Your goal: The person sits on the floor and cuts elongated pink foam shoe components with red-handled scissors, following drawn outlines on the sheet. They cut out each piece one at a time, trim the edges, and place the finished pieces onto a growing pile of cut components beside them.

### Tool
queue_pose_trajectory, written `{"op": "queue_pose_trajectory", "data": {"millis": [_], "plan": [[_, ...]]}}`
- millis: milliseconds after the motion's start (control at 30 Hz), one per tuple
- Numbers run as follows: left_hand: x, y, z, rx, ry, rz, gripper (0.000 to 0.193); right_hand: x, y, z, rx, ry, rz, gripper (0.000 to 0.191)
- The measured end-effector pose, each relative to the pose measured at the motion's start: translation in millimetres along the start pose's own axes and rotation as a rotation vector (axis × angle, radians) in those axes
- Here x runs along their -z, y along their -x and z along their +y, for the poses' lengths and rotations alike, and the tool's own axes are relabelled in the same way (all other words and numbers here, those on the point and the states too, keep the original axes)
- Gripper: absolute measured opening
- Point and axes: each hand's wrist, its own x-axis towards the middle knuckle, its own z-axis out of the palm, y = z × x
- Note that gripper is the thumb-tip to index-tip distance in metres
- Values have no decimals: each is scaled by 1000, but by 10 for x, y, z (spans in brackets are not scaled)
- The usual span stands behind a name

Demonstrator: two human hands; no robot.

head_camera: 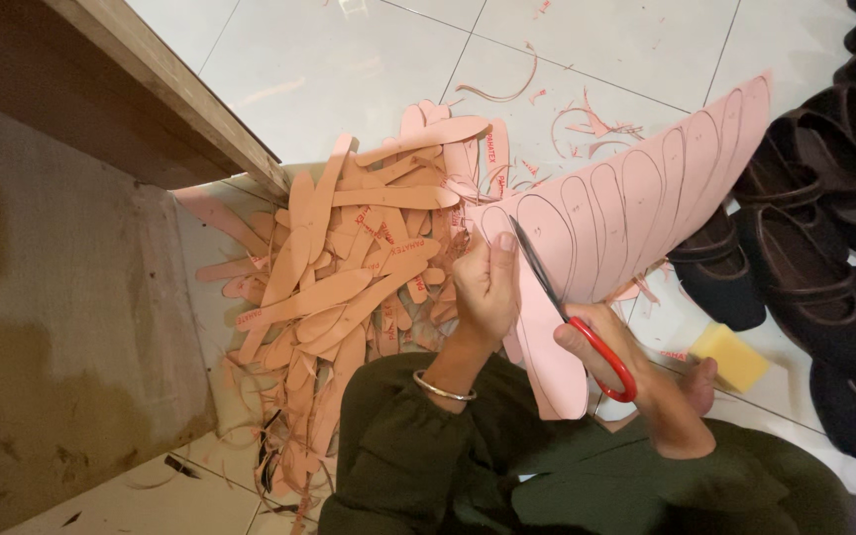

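Observation:
My left hand (484,287) grips the near edge of a big pink sheet (636,198) marked with several dark sole-shaped outlines. My right hand (611,357) holds red-handled scissors (572,315), fingers through the loops, with the blades lying up across the sheet along one outline. The sheet fans out to the upper right above my lap. A silver bangle (443,388) circles my left wrist. I wear a dark green garment.
A heap of cut pink sole-shaped pieces (349,277) lies on the white tiled floor at left. Thin pink offcuts (587,124) are scattered beyond. Dark shoes (824,228) stand in rows at right, a yellow sponge (730,355) beside them. A wooden table (180,89) stands upper left.

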Motion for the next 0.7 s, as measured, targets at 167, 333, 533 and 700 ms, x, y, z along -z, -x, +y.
{"op": "queue_pose_trajectory", "data": {"millis": [167, 333, 533, 700], "plan": [[-68, 59, 60, -14, -23, 16, 49, 45, 83, -570, -5, -126, -65, 63], [-66, 59, 94, -35, -47, -15, 50, 68, 389, -780, 464, 122, 190, 70], [-45, 74, 49, -5, -4, -31, 50, -26, 38, -133, 16, -63, 8, 65], [-25, 68, 16, 36, 38, -39, 51, -101, 56, -161, -14, -119, 19, 61]]}}
